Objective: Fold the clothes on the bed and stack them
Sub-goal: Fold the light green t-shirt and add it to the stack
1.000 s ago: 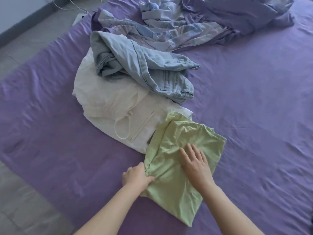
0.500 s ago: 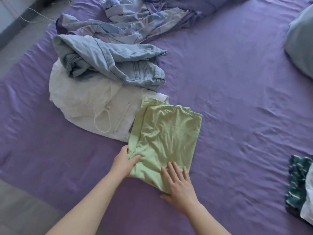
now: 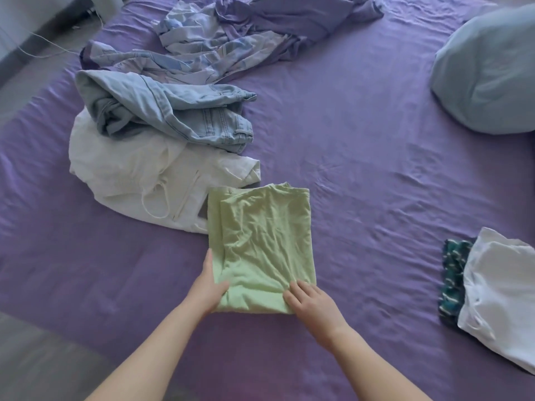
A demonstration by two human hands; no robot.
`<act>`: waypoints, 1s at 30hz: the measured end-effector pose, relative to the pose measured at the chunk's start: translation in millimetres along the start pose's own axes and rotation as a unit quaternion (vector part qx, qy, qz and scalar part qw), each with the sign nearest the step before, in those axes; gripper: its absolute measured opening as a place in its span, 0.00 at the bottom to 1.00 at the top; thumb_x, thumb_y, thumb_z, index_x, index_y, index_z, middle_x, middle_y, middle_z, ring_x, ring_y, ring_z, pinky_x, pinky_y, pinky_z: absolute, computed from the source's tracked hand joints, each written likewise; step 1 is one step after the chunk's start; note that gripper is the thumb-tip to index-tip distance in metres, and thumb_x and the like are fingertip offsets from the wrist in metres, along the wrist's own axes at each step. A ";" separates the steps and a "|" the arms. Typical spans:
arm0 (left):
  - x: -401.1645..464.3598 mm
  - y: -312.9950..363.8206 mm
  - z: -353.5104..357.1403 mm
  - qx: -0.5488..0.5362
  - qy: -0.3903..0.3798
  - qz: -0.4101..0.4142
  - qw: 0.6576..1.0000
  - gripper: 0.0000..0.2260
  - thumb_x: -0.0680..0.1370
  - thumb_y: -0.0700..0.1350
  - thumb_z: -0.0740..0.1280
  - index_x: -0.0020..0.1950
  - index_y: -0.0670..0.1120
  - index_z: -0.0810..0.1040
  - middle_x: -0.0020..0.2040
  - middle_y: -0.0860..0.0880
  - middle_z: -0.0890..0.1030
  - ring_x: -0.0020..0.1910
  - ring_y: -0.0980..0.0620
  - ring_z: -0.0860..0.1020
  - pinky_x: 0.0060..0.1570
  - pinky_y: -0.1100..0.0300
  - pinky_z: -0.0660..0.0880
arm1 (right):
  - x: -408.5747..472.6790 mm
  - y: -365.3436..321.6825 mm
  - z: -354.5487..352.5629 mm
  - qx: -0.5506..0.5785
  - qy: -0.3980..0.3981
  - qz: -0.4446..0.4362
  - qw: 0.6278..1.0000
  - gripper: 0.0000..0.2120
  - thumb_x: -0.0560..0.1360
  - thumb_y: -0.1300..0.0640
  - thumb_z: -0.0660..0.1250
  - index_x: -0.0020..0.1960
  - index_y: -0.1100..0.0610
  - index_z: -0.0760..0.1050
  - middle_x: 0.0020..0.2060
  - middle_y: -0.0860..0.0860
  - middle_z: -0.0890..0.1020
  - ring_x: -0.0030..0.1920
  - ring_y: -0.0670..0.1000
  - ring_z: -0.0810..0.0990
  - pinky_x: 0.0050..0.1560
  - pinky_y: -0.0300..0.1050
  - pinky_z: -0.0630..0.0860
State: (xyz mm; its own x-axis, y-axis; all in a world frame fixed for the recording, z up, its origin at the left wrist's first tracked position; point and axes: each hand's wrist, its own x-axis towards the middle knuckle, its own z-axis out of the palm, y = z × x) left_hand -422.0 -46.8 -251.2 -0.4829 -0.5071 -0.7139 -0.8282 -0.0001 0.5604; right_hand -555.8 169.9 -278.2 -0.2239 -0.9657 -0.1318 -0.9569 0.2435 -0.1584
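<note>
Gripping folded green shirt [image 3: 262, 247], both hands, purple bed [image 3: 362, 175]

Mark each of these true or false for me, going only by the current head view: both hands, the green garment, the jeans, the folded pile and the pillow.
1. Both hands are on the green garment. True: the left hand holds its near left corner, the right hand its near right corner.
2. The jeans are neatly folded. False: they lie crumpled, partly on the white garment.
3. The green garment lies on the folded pile. False: the white folded top and teal patterned item sit apart, to the right.
4. A pale blue pillow is at the upper right. True.
</note>
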 end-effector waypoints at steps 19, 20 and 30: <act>-86.2 -58.4 53.2 0.391 -0.068 0.108 0.911 0.31 0.66 0.58 0.73 0.62 0.48 0.65 0.62 0.46 0.57 0.57 0.46 0.68 0.58 0.56 0.70 | -116.8 -90.7 0.4 0.232 -0.056 0.280 0.930 0.22 0.75 0.65 0.57 0.66 0.51 0.71 0.59 0.51 0.77 0.59 0.52 0.74 0.52 0.43 0.70; -90.5 -62.0 52.9 0.461 -0.027 0.136 0.876 0.33 0.67 0.57 0.72 0.66 0.49 0.62 0.68 0.43 0.53 0.61 0.44 0.67 0.60 0.53 0.68 | -116.2 -98.9 0.5 0.241 -0.042 0.288 0.926 0.21 0.75 0.66 0.58 0.65 0.51 0.73 0.59 0.51 0.78 0.58 0.53 0.76 0.53 0.43 0.71; -116.1 -67.9 91.7 0.491 0.022 0.350 0.797 0.25 0.71 0.50 0.71 0.67 0.49 0.72 0.55 0.52 0.80 0.56 0.52 0.77 0.68 0.46 0.64 | -99.0 -143.8 -5.6 0.312 0.067 0.300 0.899 0.12 0.75 0.59 0.63 0.57 0.52 0.79 0.53 0.46 0.82 0.55 0.49 0.78 0.54 0.40 0.71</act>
State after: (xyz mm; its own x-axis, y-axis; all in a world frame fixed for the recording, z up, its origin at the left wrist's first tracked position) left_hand -335.8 91.2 -244.8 -0.9319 -0.1170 -0.3434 -0.1942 0.9604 0.1998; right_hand -397.1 230.0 -236.9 -0.7255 -0.6353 -0.2646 -0.3751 0.6874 -0.6219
